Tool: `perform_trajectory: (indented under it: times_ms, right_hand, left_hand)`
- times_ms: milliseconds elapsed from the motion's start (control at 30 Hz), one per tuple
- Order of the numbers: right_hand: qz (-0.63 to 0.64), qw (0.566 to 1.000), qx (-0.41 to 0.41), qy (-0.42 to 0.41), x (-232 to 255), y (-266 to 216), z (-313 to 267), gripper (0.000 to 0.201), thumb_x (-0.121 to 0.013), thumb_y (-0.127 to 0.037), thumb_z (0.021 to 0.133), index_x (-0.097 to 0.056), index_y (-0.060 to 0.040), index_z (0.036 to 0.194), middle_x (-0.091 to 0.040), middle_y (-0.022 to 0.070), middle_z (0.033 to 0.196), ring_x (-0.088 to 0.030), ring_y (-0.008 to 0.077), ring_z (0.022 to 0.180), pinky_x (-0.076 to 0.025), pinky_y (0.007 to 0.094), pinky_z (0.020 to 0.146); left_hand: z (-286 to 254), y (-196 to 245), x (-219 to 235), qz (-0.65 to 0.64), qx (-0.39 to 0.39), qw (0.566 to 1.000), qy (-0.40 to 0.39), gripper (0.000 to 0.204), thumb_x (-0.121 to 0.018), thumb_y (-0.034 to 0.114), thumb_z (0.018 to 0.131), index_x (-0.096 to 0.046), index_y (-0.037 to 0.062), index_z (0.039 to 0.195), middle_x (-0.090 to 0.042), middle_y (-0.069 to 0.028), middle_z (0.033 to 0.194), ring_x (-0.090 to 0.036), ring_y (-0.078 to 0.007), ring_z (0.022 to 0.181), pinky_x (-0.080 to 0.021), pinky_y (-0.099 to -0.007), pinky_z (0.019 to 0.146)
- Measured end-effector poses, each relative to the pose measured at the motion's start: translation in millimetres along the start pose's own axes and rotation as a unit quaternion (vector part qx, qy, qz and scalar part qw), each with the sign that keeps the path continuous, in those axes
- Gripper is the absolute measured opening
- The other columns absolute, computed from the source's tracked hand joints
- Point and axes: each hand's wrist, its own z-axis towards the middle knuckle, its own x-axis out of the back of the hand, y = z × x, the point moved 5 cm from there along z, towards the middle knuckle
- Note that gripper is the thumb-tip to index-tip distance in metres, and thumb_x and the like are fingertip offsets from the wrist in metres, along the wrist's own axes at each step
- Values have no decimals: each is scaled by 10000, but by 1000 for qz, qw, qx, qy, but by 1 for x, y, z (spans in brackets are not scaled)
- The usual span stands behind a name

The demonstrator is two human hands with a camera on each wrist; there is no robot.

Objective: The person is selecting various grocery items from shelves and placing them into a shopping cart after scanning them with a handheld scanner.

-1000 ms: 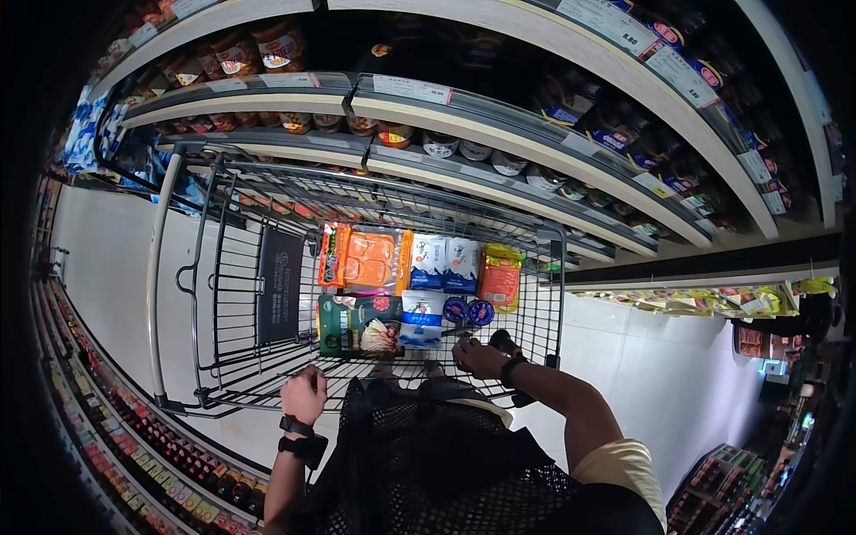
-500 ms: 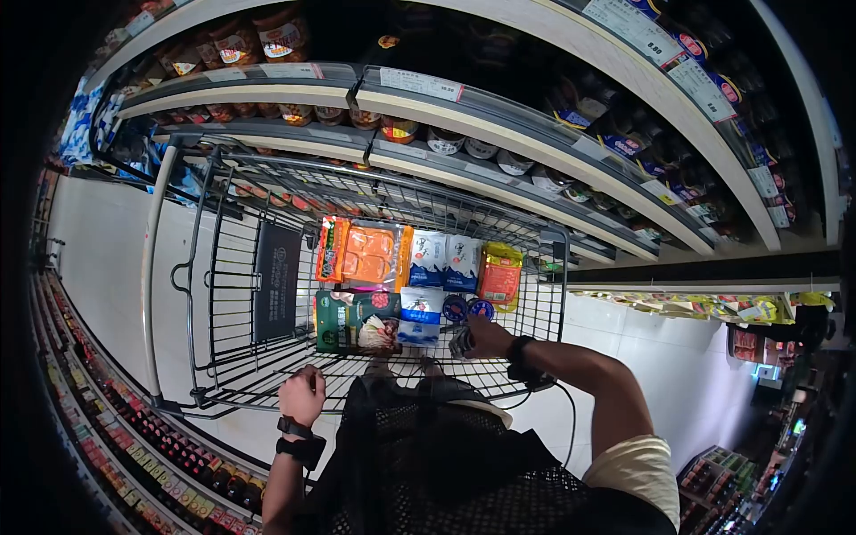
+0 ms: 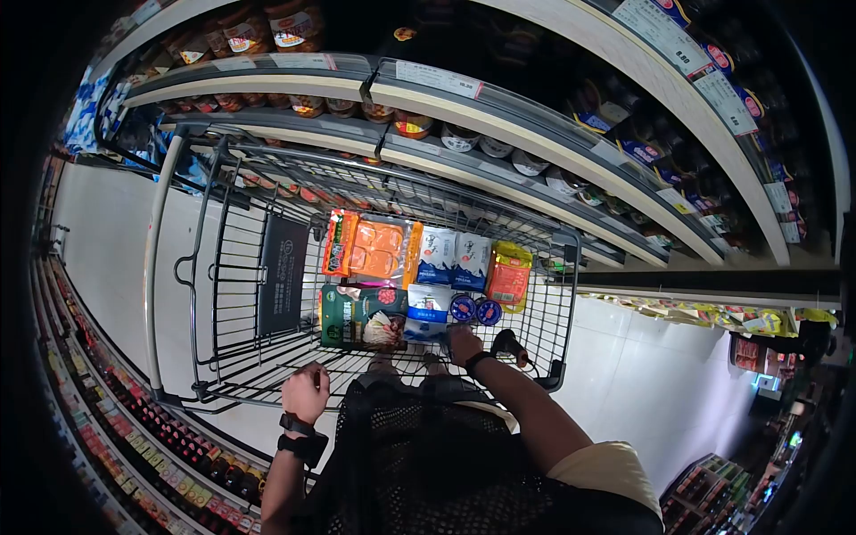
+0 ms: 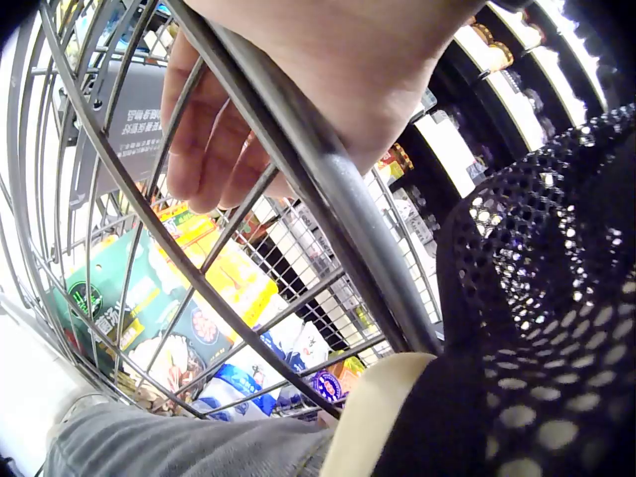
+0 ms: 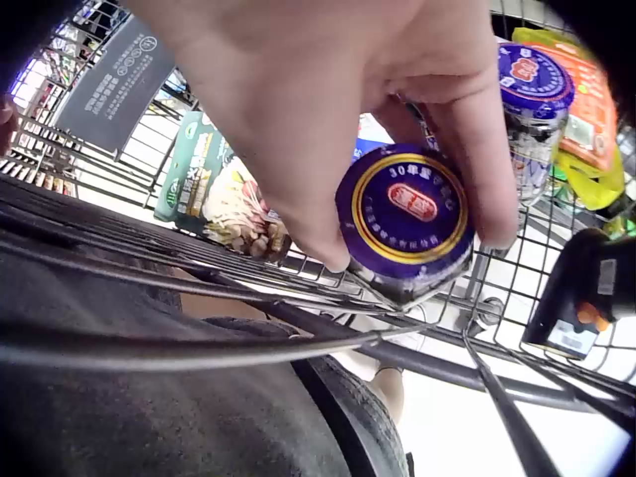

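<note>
In the right wrist view, my right hand (image 5: pixel 427 89) grips a glass jar with a purple lid (image 5: pixel 405 211) between thumb and fingers, just inside the cart's near side. The head view shows that right hand (image 3: pixel 464 346) close below two more purple-lidded jars (image 3: pixel 488 311). My left hand (image 3: pixel 305 392) lies over the near top rail (image 4: pixel 338 179) of the shopping cart; in the left wrist view its fingers (image 4: pixel 204 149) hang loosely inside the wire, holding nothing. A dark bottle-like item (image 3: pixel 509 344) is right of my right hand.
Packets fill the cart's middle: a green pouch (image 3: pixel 343 314), an orange pack (image 3: pixel 375 250), blue-and-white bags (image 3: pixel 436 257) and a yellow-and-red pack (image 3: pixel 509 274). Shelves of jars (image 3: pixel 294 27) stand along the far side. Another stocked shelf (image 3: pixel 169 441) runs at lower left.
My right hand first came inward over the cart with the jar, then drew back toward my body, beside the other jars. My left hand stays on the rail. The head view has shifted slightly.
</note>
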Motion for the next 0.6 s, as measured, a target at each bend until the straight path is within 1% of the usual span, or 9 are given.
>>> perform_trajectory:
  times_ms: [100, 200, 267, 367, 400, 467, 500, 567, 600]
  right_hand:
    - [24, 999, -37, 13, 3, 2, -2, 515, -674, -166, 708, -466, -1, 1149, -544, 174, 1116, -589, 307, 1007, -518, 408, 826]
    - [23, 994, -103, -17, -1, 8, 1, 479, -656, -240, 746, -507, -26, 1147, -556, 158, 1152, -592, 299, 1023, -508, 402, 845]
    - [86, 976, -166, -114, -5, 15, 0, 495, -648, -322, 761, -539, -44, 1156, -567, 144, 1161, -569, 276, 1087, -491, 398, 878]
    - [48, 975, -142, -164, 0, 15, -6, 548, -648, -370, 758, -543, -67, 1202, -545, 158, 1218, -536, 265, 1144, -474, 388, 904]
    - [49, 975, -141, -164, -7, 19, -3, 548, -648, -370, 758, -543, -67, 1202, -545, 158, 1218, -536, 265, 1144, -474, 388, 904]
    - [74, 975, -129, -165, -22, 26, 5, 705, -546, -558, 750, -516, -67, 1255, -555, 192, 1201, -532, 288, 1141, -434, 389, 942]
    - [75, 975, -128, -165, -28, 30, 10, 705, -546, -558, 750, -516, -67, 1255, -555, 192, 1201, -532, 288, 1141, -434, 389, 942]
    - [190, 955, -188, -129, -37, 40, 16, 624, -537, -525, 786, -546, -81, 1225, -489, 157, 1309, -507, 293, 1175, -408, 385, 978]
    - [190, 955, -188, -130, -24, 38, 10, 624, -537, -525, 786, -546, -81, 1225, -489, 157, 1309, -507, 293, 1175, -408, 385, 978]
  left_hand:
    - [-2, 1, -1, 2, 2, 1000, -5, 136, -560, 198, 810, -644, 91, 811, -632, -124, 664, -613, -315, 605, -495, -411, 573]
    - [-1, -2, -1, 11, 5, 1000, -14, 137, -560, 200, 810, -648, 94, 816, -634, -123, 670, -615, -315, 609, -493, -415, 574]
    - [-1, -3, -1, 13, 12, 1000, -22, 138, -560, 201, 810, -648, 96, 817, -635, -121, 672, -616, -314, 611, -491, -415, 574]
    - [-1, -3, -1, 6, 18, 999, -26, 135, -563, 201, 808, -648, 97, 818, -636, -124, 680, -617, -317, 622, -490, -419, 578]
    - [0, -4, -2, 14, 18, 999, -35, 133, -565, 200, 806, -648, 97, 819, -637, -127, 685, -617, -320, 627, -490, -422, 580]
    - [0, -4, -2, 23, 19, 999, -44, 131, -568, 199, 804, -648, 97, 819, -638, -129, 691, -617, -323, 633, -490, -425, 583]
    - [-1, -4, -2, 14, 21, 999, -43, 130, -567, 197, 804, -645, 94, 816, -638, -132, 694, -617, -327, 635, -490, -428, 584]
    - [-2, -3, -2, 6, 23, 999, -43, 130, -567, 195, 803, -642, 91, 813, -638, -135, 697, -616, -331, 638, -490, -432, 585]
    - [-1, -1, -2, 12, 12, 999, -34, 129, -564, 194, 804, -640, 89, 809, -636, -135, 693, -616, -330, 636, -490, -429, 583]
